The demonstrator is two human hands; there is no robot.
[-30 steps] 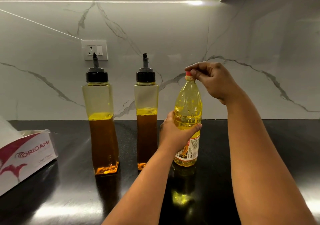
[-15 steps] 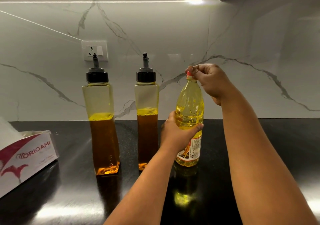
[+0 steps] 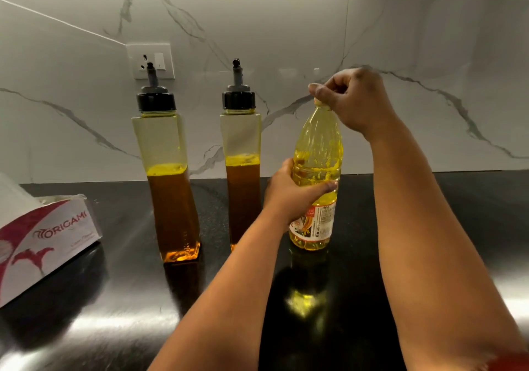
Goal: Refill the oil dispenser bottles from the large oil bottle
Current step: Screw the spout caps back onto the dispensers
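Note:
The large oil bottle (image 3: 317,147), clear plastic with yellow oil and a red-and-white label, stands upright on the black counter (image 3: 443,227). My left hand (image 3: 292,196) grips its middle. My right hand (image 3: 352,104) is curled over its top and covers the cap. Left of it stand two tall square dispenser bottles with black pour-spout caps, each roughly half full of amber oil: the left dispenser (image 3: 169,176) and the middle dispenser (image 3: 242,153), whose lower part is hidden behind my left forearm.
A white and red tissue box (image 3: 43,242) lies at the left edge of the counter. A wall socket (image 3: 160,55) sits on the marble backsplash behind the left dispenser. Bare counter lies in front and to the right.
My right hand has closed further over the bottle's top, so the red cap no longer shows. The camera has tilted down a little. Both dispensers stay put.

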